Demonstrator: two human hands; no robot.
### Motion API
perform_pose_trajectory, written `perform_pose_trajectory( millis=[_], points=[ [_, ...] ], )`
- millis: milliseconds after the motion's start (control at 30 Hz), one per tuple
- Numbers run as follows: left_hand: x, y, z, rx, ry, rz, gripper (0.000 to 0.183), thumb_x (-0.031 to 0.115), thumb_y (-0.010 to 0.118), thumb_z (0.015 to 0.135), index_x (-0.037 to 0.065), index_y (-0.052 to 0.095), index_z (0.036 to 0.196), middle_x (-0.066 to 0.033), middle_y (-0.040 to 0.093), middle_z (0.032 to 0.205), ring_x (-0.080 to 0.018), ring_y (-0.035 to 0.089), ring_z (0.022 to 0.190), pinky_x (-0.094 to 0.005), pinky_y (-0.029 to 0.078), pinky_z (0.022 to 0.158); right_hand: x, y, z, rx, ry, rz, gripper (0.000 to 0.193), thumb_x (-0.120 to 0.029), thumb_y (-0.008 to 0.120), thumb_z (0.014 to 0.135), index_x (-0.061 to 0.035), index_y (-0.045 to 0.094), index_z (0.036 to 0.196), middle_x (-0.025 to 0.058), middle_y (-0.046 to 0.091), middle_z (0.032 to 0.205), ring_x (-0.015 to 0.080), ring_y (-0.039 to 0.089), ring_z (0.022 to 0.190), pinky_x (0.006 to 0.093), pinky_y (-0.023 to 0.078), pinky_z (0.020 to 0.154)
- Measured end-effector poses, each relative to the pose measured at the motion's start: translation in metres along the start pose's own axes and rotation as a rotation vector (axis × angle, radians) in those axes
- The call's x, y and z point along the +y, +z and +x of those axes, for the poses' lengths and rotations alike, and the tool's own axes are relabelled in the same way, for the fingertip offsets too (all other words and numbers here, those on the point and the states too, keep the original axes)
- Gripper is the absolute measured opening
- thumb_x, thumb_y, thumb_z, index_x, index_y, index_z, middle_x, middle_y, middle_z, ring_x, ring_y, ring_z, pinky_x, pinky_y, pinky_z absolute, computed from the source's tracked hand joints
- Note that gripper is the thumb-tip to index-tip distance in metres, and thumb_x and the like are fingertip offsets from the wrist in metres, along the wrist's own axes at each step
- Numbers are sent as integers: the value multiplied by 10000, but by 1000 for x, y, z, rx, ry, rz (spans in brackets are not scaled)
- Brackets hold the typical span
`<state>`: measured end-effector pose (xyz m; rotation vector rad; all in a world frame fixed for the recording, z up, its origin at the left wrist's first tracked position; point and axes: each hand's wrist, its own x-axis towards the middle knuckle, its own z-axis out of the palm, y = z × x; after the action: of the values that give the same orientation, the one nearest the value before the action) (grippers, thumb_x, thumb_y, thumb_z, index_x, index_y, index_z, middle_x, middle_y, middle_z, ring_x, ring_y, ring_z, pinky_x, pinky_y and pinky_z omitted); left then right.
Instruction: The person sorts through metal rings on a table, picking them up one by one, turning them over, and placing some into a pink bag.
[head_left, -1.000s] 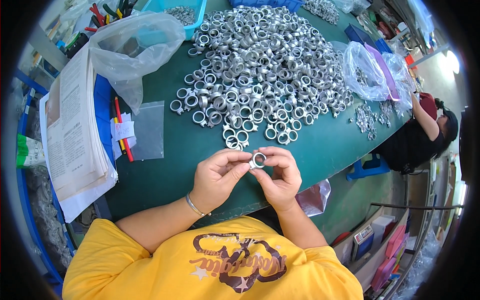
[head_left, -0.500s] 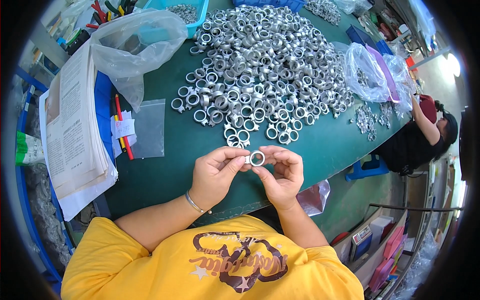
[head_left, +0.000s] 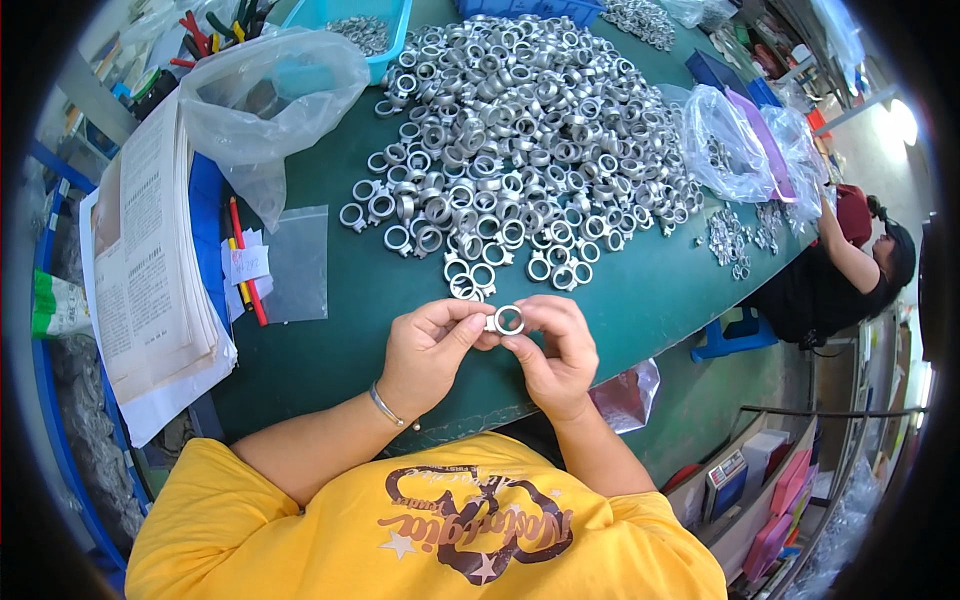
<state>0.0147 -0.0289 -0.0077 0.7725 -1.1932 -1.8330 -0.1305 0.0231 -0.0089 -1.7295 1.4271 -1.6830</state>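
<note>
Between my two hands, just above the near part of the green table, is a silver metal ring clamp (head_left: pixel 509 320) with a small lug at its left side. My left hand (head_left: pixel 428 345) pinches the lug between thumb and fingertips. On the other side, my right hand (head_left: pixel 556 352) has its thumb and index finger against the ring, the other fingers curled. The ring's opening faces up toward me. Just beyond my hands lies a big heap of similar metal ring clamps (head_left: pixel 530 130), its nearest pieces loosely spread.
On the green table (head_left: pixel 330 365) lie a clear bag (head_left: pixel 300 265), red pencils (head_left: pixel 252 275) and a stack of printed paper (head_left: pixel 150 270) at left. A turquoise basket (head_left: pixel 400 40) stands behind. At right, a person (head_left: pixel 835 275) works by small metal parts (head_left: pixel 728 238).
My right fingers have closed in a little around the ring. The ring has shifted slightly to the left, still held between both hands.
</note>
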Motion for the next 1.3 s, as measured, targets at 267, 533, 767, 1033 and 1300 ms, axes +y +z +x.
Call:
perform_pose_trajectory(
  millis=[267,533,767,1033,1300],
  points=[
    [2,1,0,45,-154,-3,154,93,499,884,-31,583,919,-91,615,794,-121,574,635,-224,483,619,9,-35,20,2,626,198,77,-59,559,848,13,570,876,52,582,735,102,569,599,211,449,489],
    [-1,6,1,15,-129,-44,135,90,519,877,-17,586,923,-76,607,774,-112,565,630,-218,474,614,76,-198,122,757,468,394,308,-128,460,908,117,417,1090,215,530,1081,278,594,898,322,518,734],
    [0,0,0,44,-119,-48,134,87,535,867,-21,591,924,-75,609,780,-110,565,634,-222,476,620,43,-87,53,-122,546,-305,119,-84,640,780,19,614,834,65,622,786,151,574,618,270,474,551],
    [-4,0,0,-8,-109,-31,133,53,561,845,-21,585,953,-75,613,800,-107,575,654,-214,483,633,21,-37,27,-30,216,-541,96,-12,643,715,-28,628,808,74,567,762,193,572,605,276,459,534],
    [-2,2,-1,-214,-166,-78,346,11,588,820,-47,502,1151,-105,598,1016,-163,610,859,-259,509,752,-6,-11,6,-43,-134,-260,203,109,598,700,16,604,881,116,564,816,198,579,685,245,467,589]
  ],
)
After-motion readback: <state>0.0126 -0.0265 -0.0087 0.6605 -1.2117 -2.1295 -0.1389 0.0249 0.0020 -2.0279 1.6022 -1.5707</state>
